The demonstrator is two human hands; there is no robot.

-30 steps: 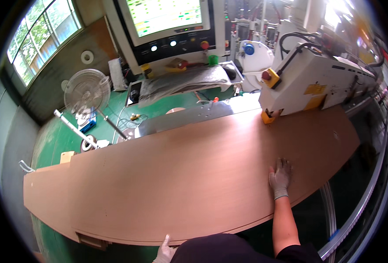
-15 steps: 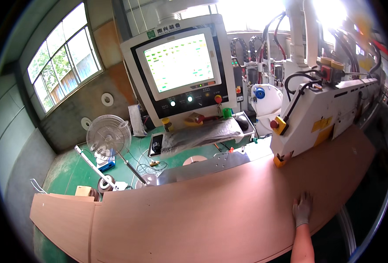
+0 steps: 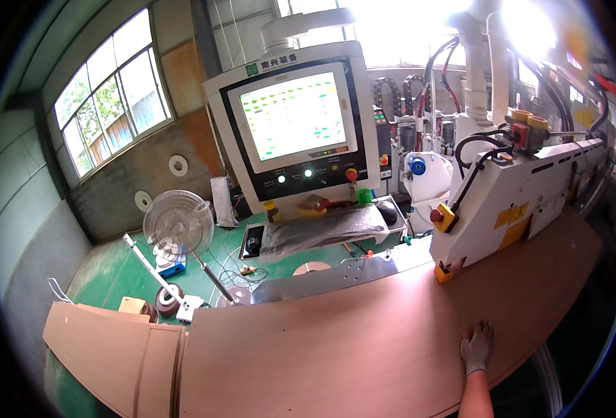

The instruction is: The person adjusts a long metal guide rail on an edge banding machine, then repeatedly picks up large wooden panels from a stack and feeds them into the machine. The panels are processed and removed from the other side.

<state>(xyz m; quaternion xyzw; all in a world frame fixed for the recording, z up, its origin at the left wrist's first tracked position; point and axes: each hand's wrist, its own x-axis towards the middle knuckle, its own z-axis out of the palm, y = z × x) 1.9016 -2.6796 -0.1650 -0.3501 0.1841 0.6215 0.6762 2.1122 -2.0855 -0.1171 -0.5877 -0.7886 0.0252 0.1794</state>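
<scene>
A large brown board [image 3: 308, 348] lies flat across the foreground, its far right part reaching under the white machine's beam. My right hand [image 3: 477, 348], in a light grey glove, rests palm down on the board's right part. Its fingers are stretched out and point away from me; the thumb is spread to the left. It grips nothing. My left hand is out of sight. To the left of this board are more brown boards [image 3: 99, 355], with a narrow gap between.
A white machine beam [image 3: 510, 202] with a red button crosses above the board at right. Beyond stands a control panel [image 3: 297, 118] with a lit screen, above a plastic-covered tray [image 3: 322, 233]. A standing fan [image 3: 177, 224], rolls and cables occupy the green floor at left.
The large board has slid to the right, so its left edge is farther from the boards at left and more of them shows. My right hand stays on it. The view has tilted up slightly.
</scene>
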